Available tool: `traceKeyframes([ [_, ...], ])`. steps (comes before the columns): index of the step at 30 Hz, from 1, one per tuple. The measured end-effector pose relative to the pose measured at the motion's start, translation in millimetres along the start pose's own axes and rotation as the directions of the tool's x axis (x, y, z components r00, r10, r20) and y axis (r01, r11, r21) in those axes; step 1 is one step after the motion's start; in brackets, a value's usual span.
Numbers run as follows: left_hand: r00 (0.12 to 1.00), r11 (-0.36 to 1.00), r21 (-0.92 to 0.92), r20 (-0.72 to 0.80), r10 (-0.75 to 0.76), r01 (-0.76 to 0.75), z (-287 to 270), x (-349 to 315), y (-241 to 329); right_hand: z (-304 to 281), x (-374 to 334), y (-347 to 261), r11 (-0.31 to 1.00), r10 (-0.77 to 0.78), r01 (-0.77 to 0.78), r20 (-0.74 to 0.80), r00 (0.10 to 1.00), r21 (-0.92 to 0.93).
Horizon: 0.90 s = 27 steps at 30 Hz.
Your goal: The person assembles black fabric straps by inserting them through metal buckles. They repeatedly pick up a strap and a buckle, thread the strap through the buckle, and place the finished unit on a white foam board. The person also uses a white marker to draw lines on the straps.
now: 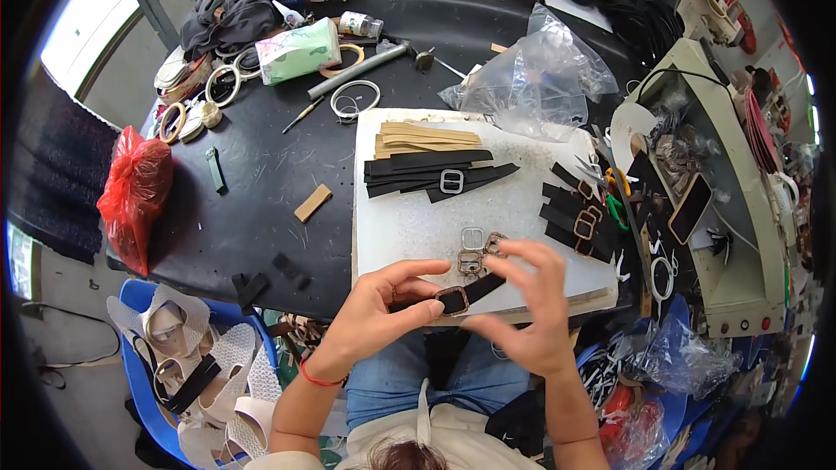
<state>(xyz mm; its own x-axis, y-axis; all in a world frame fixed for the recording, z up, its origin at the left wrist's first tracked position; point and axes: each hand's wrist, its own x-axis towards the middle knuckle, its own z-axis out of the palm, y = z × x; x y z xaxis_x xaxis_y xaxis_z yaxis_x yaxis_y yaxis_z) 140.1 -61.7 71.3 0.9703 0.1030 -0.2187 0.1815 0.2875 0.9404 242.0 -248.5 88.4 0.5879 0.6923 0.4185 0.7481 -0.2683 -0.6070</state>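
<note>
A brown square buckle (440,293) sits on a short black strap (484,289) above the near edge of the white board (383,235). My left hand (383,309) pinches the strap beside the buckle, thumb and fingers closed on it. Over the strap's right end, my right hand (533,318) has its thumb and fingers spread, apparently holding nothing. Just beyond lie loose brown buckles (470,261) and a silver buckle (472,238); my right fingers partly cover one of them. Farther back, a silver buckle (451,181) rests on black strips (401,174), beside tan strips (427,137).
Black straps with brown buckles (585,224) lie at the board's right, near scissors (616,181). A clear plastic bag (544,70) covers the far edge. A red bag (138,191) stands left, above a blue bin (144,374) of white shoe uppers. A phone (691,208) leans right.
</note>
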Motion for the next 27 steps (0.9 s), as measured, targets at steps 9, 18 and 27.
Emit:
traceKeyframes([
  [9,0.988,0.958,-0.248,0.09,-0.124,0.142,-2,4,4,5,-2,14,0.996,-0.089,0.089,0.156,0.984,0.004],
  [18,0.789,0.586,0.769,-0.185,0.587,-0.256,-13,27,-10,-58,6,104,0.824,0.061,-0.209,-0.284,0.957,-0.526],
  [27,0.599,0.043,0.978,0.089,0.796,-0.203,-41,113,6,48,113,87,0.955,-0.273,0.272,0.006,0.962,-0.122],
])
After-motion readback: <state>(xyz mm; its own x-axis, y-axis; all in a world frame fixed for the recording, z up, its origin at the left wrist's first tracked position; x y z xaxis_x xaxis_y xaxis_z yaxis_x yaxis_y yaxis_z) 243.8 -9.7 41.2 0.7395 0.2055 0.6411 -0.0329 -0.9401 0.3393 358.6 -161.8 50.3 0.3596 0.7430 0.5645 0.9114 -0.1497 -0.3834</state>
